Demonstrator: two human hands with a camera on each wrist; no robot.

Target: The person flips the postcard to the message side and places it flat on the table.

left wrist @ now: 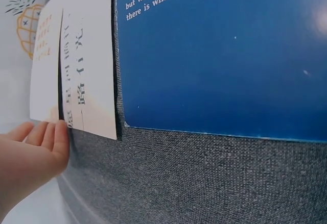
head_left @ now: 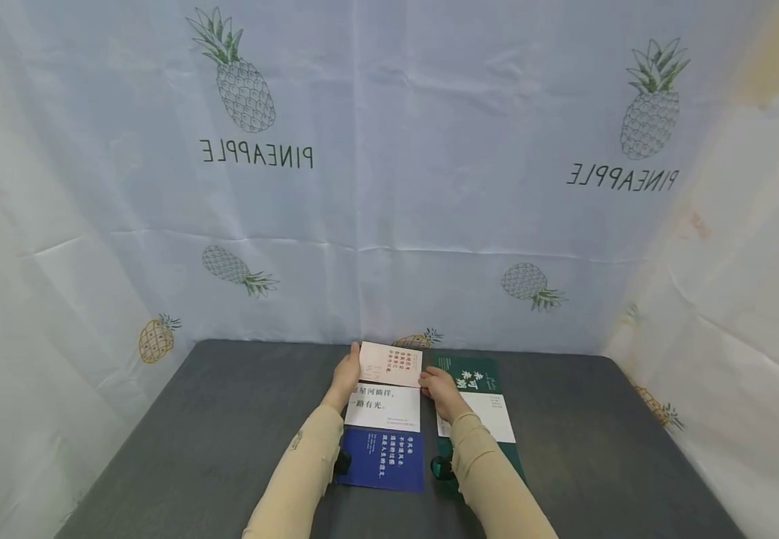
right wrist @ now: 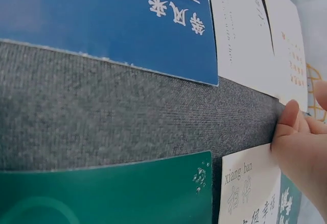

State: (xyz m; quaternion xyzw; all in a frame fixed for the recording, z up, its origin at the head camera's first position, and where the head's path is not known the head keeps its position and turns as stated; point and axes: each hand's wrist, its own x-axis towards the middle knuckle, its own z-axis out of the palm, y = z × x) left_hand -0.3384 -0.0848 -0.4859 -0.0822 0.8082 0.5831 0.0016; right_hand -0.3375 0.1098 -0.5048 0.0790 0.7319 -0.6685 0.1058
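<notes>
A pale pink card (head_left: 392,364) with reddish print lies at the far end of a column, above a white card (head_left: 382,408) and a blue card (head_left: 382,458). My left hand (head_left: 346,374) touches the pink card's left edge; in the left wrist view, the fingers (left wrist: 48,134) reach the edges of the pink and white cards. At the pink card's lower right corner is my right hand (head_left: 441,391), its thumb and bent fingers (right wrist: 290,116) pinching there. Under the right forearm runs a second column: a dark green card (head_left: 466,372), a white card (head_left: 493,415) and another green card (right wrist: 127,188).
The dark grey tabletop (head_left: 227,449) ends at the back near the pink card. Behind it hangs a pale curtain (head_left: 429,187) printed with pineapples, and more curtain encloses both sides. A gap of table cloth separates the two card columns.
</notes>
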